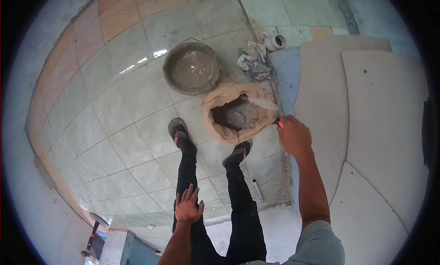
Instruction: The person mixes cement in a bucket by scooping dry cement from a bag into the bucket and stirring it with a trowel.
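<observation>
A trowel [263, 103] with an orange and black handle is in my right hand [294, 136], fingers wrapped round the grip. Its pale blade lies over the right side of the opening of a brown paper bag [214, 120]. Grey powder [243, 114] fills the inside of the bag, whose rim is rolled outward. My left hand [189, 209] rests at my left knee, fingers spread, with nothing in it. Just behind the bag stands a round bucket [167, 72] holding a murky grey-brown liquid [192, 69].
Crumpled paper [254, 61] and a white pipe fitting [275, 42] lie behind the bag on the right. Large pale boards [380, 109] cover the right side. A small white tube [258, 191] is on the tiled floor [133, 141]. At lower left sits a black-handled tool [93, 235].
</observation>
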`<state>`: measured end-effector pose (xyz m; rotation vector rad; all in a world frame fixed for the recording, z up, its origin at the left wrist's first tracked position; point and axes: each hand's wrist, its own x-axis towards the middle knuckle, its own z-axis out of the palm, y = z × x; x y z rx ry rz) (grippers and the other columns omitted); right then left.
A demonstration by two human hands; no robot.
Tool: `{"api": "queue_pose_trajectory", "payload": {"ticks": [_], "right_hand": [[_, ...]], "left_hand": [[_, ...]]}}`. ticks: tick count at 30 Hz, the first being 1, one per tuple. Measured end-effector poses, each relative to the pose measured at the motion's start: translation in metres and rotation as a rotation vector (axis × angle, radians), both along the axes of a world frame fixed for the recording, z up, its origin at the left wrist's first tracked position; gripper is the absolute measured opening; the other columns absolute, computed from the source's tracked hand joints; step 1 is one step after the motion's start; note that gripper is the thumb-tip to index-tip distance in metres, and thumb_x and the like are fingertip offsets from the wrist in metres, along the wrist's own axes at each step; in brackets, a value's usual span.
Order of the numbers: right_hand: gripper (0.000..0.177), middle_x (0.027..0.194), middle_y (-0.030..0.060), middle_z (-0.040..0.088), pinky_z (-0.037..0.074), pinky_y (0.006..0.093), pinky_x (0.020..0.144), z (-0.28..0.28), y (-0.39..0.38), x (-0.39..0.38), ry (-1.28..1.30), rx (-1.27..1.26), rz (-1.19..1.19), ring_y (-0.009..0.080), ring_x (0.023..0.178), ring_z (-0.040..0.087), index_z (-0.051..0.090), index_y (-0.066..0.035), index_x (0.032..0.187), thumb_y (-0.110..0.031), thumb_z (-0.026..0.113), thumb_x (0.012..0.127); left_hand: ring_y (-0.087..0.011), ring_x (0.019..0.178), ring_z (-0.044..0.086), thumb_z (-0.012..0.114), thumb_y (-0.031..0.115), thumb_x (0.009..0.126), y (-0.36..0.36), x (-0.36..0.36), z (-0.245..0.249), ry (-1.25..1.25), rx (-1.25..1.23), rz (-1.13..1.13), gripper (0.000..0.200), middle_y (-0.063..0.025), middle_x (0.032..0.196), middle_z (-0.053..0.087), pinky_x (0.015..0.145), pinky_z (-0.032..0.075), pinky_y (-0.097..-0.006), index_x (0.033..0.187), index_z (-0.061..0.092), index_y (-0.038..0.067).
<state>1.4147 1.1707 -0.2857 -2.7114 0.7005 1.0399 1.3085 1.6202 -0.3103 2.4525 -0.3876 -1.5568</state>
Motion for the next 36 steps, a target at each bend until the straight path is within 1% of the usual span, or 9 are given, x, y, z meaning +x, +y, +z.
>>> {"api": "queue_pose_trajectory", "payload": {"ticks": [5, 8, 12, 17, 21, 25, 27, 31, 36], "right_hand": [[0.022, 0.114, 0.0169, 0.067, 0.061, 0.0468, 0.077, -0.138, 0.007, -0.042, -0.197, 0.106, 0.179, 0.0325, 0.101, 0.073, 0.070, -0.006, 0.110, -0.020, 0.061, 0.097], [0.025, 0.118, 0.0191, 0.063, 0.063, 0.0471, 0.074, -0.216, 0.041, -0.027, -0.124, -0.006, 0.143, 0.0353, 0.102, 0.072, 0.068, -0.003, 0.117, -0.017, 0.057, 0.099], [0.029, 0.119, 0.0174, 0.064, 0.063, 0.0473, 0.075, -0.254, 0.077, -0.022, -0.083, -0.214, 0.071, 0.0334, 0.105, 0.073, 0.070, -0.001, 0.119, -0.017, 0.060, 0.098], [0.036, 0.119, 0.0211, 0.063, 0.063, 0.0445, 0.074, -0.319, 0.046, -0.033, -0.075, -0.126, 0.155, 0.0352, 0.100, 0.070, 0.073, -0.001, 0.116, -0.030, 0.061, 0.099], [0.041, 0.123, 0.0229, 0.067, 0.063, 0.0463, 0.078, -0.339, 0.042, -0.010, -0.034, 0.043, 0.013, 0.0366, 0.107, 0.072, 0.072, 0.000, 0.116, -0.036, 0.060, 0.100], [0.040, 0.116, 0.0194, 0.073, 0.061, 0.0454, 0.087, -0.350, 0.022, -0.017, 0.002, 0.106, 0.113, 0.0335, 0.109, 0.073, 0.072, -0.003, 0.114, -0.037, 0.056, 0.103], [0.037, 0.111, 0.0175, 0.076, 0.059, 0.0455, 0.091, -0.326, 0.018, -0.012, -0.034, 0.138, 0.087, 0.0346, 0.104, 0.074, 0.072, -0.004, 0.112, -0.034, 0.053, 0.104], [0.037, 0.118, 0.0166, 0.074, 0.057, 0.0475, 0.096, -0.332, 0.019, -0.015, -0.048, 0.170, -0.165, 0.0358, 0.112, 0.071, 0.075, -0.008, 0.112, -0.035, 0.050, 0.106], [0.041, 0.118, 0.0177, 0.073, 0.054, 0.0482, 0.101, -0.306, 0.013, -0.011, 0.023, 0.221, -0.209, 0.0381, 0.116, 0.068, 0.072, -0.006, 0.115, -0.034, 0.042, 0.108]], "left_hand": [[-0.0315, 0.150, 0.039, 0.062, 0.041, 0.093, -0.007, -0.049, -0.018, 0.029, 0.071, -0.100, 0.065, -0.0089, 0.167, 0.036, 0.126, 0.025, -0.0547, 0.154, 0.049, 0.021], [-0.0302, 0.152, 0.037, 0.063, 0.039, 0.092, -0.020, -0.052, -0.015, 0.034, 0.106, -0.118, 0.067, -0.0081, 0.168, 0.034, 0.126, 0.025, -0.0516, 0.154, 0.048, 0.020], [-0.0308, 0.151, 0.038, 0.064, 0.039, 0.092, -0.018, -0.055, -0.015, 0.045, 0.109, -0.115, 0.066, -0.0086, 0.167, 0.036, 0.126, 0.026, -0.0518, 0.153, 0.049, 0.020], [-0.0321, 0.148, 0.043, 0.064, 0.038, 0.091, -0.018, -0.053, -0.017, 0.038, 0.088, -0.092, 0.063, -0.0107, 0.165, 0.040, 0.124, 0.029, -0.0519, 0.150, 0.053, 0.018], [-0.0330, 0.146, 0.046, 0.065, 0.038, 0.090, -0.007, -0.055, -0.020, 0.008, 0.048, -0.072, 0.063, -0.0119, 0.162, 0.044, 0.122, 0.032, -0.0526, 0.148, 0.055, 0.016], [-0.0333, 0.144, 0.047, 0.066, 0.038, 0.090, 0.000, -0.056, -0.020, 0.037, 0.019, -0.062, 0.062, -0.0115, 0.162, 0.044, 0.121, 0.033, -0.0529, 0.147, 0.056, 0.016], [-0.0334, 0.144, 0.048, 0.066, 0.038, 0.090, 0.006, -0.053, -0.019, 0.048, 0.018, -0.059, 0.061, -0.0111, 0.162, 0.045, 0.121, 0.033, -0.0528, 0.146, 0.056, 0.016], [-0.0337, 0.142, 0.050, 0.067, 0.038, 0.090, 0.009, -0.052, -0.017, 0.033, 0.015, -0.044, 0.060, -0.0105, 0.161, 0.046, 0.122, 0.033, -0.0527, 0.145, 0.057, 0.016], [-0.0344, 0.142, 0.050, 0.067, 0.037, 0.089, 0.008, -0.051, -0.017, 0.041, 0.014, -0.056, 0.060, -0.0108, 0.159, 0.048, 0.121, 0.033, -0.0520, 0.144, 0.058, 0.016]]}}
